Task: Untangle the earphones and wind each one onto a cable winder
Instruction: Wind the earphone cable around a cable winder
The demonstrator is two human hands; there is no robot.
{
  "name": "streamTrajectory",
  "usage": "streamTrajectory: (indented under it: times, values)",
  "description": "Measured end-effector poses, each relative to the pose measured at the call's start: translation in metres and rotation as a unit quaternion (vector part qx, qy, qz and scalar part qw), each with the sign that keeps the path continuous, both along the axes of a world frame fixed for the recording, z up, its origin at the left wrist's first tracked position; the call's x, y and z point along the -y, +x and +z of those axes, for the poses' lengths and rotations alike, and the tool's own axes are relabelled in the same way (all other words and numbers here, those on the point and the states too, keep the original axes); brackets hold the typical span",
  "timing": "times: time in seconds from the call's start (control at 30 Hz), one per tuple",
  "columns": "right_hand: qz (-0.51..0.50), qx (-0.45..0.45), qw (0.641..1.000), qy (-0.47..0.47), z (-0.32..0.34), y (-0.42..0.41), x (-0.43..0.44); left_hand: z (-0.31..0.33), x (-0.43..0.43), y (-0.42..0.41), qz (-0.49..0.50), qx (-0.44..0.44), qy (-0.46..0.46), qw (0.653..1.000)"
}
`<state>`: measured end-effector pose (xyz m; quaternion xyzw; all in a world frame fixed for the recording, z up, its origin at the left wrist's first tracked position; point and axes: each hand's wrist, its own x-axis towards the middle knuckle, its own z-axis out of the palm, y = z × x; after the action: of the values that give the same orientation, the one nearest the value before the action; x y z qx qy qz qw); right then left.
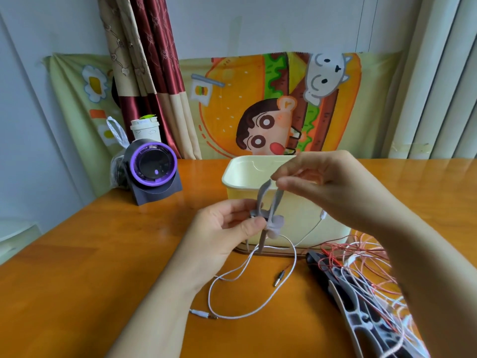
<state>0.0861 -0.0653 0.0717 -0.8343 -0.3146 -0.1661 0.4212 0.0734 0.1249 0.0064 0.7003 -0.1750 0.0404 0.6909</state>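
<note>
**Winding the white earphone: early stage**

My left hand (227, 226) fingers pinch the grey winder (268, 213) above mid-bench (103, 254). My right hand (327, 187) fingers pinch its strap ends, pulled up. The white earphone cable (232, 277) hangs from it and loops toward the near edge. Next, I think: wrap the slack evenly. The red tangle (366, 267) by the right edge isn't sorted yet.

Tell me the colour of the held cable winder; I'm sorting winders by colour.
The cable winder is pale greyish lilac, seen best in the head view.
</note>
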Motion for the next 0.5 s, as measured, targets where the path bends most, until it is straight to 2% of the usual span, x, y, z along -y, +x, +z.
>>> streamTrajectory:
  times: [0.07,0.17,0.27,0.33,0.4,0.5]
  values:
    - [0.039,-0.065,0.993,0.094,-0.001,0.002,0.004,0.000,0.000,-0.002,-0.040,0.001,-0.021,0.999]
    - [0.060,-0.134,0.975,0.165,-0.016,0.012,0.000,0.000,0.006,-0.003,-0.093,0.014,-0.092,0.991]
    - [0.120,-0.239,0.917,0.295,-0.042,0.020,-0.024,-0.001,0.009,0.001,-0.091,0.011,-0.199,0.976]
    - [0.128,-0.278,0.884,0.354,-0.058,0.023,-0.040,-0.001,0.010,0.002,-0.052,-0.003,-0.237,0.970]
    - [0.101,-0.288,0.886,0.349,-0.072,0.025,-0.051,-0.002,0.008,0.005,0.004,-0.025,-0.271,0.962]
    - [0.012,-0.268,0.934,0.237,-0.083,0.026,-0.055,-0.004,0.004,0.007,0.056,-0.027,-0.290,0.955]
